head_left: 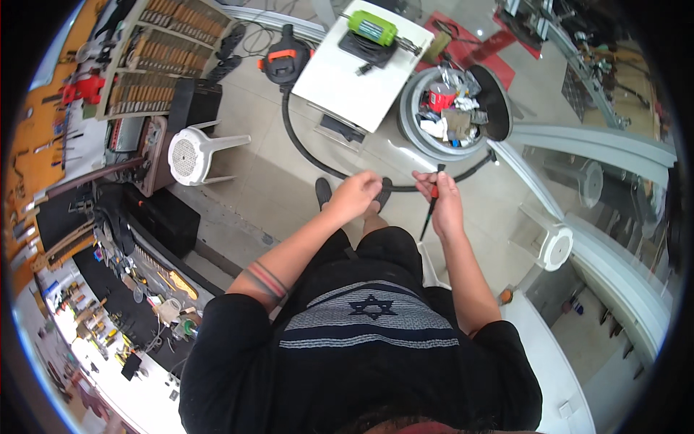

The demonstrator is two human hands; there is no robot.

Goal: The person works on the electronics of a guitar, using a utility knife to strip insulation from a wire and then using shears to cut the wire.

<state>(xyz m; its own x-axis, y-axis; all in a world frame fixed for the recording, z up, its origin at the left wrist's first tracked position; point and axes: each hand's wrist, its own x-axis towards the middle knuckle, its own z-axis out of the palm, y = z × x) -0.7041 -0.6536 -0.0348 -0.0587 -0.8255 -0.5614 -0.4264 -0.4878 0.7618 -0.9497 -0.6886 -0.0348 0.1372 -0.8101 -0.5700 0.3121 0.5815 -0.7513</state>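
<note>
Upright in my right hand [450, 206] is a slim screwdriver [434, 193] with a red and black handle, gripped between thumb and fingers. Its thin dark shaft points down toward my lap. My left hand [357, 195] is raised in front of me at about the same height, apart from the screwdriver. The left fingers are curled together, and whatever may be between them is hidden. Beyond both hands, a black vacuum hose [303, 150] curves across the floor past my feet.
Ahead stands a white table [318, 85] bearing a green motor tool [373, 29]. A black and orange vacuum [286, 61] sits to its left, a filled bin [409, 123] to its right. White stools [189, 158] flank me. A cluttered workbench [108, 296] runs along the left.
</note>
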